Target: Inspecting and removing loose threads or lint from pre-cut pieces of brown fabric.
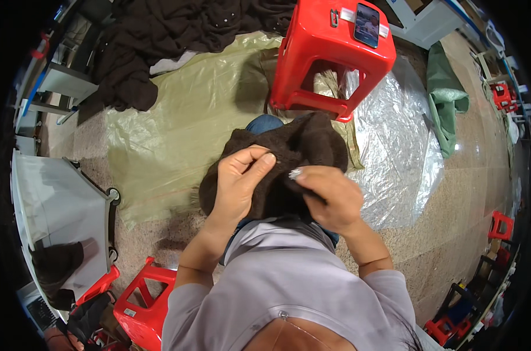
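A dark brown, fuzzy cloth (327, 137) lies bunched across my lap. My left hand (242, 175) pinches an edge of it between thumb and forefinger. Close by on the right, my right hand (331, 194) is closed, its fingers curled over the cloth. A small silvery thing (295, 174) shines at its forefinger; I cannot tell whether it is worn or held. Blur and the curled fingers hide what lies inside that hand.
Just ahead stands a red plastic stool (318, 50) carrying a phone (367, 26) and a small metal tool (334, 18). Yellowish plastic sheeting (160, 140) and clear sheeting (394, 175) cover the floor. Dark cloth (160, 35) is heaped far left; a white wheeled bin (72, 199) stands left.
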`<action>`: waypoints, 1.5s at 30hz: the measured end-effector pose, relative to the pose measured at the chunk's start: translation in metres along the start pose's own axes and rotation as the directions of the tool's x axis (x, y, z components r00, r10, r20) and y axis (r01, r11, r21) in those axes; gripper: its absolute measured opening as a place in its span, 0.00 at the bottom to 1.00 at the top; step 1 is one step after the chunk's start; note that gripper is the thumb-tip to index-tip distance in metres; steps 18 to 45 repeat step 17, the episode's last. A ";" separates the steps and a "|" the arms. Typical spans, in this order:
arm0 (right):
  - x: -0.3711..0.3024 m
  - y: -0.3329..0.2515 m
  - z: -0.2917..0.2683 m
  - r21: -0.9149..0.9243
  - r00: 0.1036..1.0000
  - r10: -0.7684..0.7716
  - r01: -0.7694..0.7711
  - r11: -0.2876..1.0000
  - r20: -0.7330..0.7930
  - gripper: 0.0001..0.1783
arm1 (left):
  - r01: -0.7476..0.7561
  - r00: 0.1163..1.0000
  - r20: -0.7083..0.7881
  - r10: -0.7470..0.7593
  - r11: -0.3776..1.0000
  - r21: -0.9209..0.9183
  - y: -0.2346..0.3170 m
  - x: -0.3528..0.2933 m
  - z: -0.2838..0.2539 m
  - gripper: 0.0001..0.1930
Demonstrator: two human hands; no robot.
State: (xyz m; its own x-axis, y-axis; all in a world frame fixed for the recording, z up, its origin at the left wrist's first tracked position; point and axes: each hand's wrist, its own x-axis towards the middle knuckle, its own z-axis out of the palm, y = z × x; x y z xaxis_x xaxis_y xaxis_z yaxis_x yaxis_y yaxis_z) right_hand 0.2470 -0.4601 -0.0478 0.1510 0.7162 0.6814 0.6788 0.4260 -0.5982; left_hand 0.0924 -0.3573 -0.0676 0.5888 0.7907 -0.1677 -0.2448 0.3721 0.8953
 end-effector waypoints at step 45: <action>-0.011 0.018 0.034 -0.087 0.996 -0.082 0.086 0.992 0.044 0.20 | 0.083 0.994 -0.047 -0.094 0.976 -0.203 -0.015 -0.004 -0.014 0.07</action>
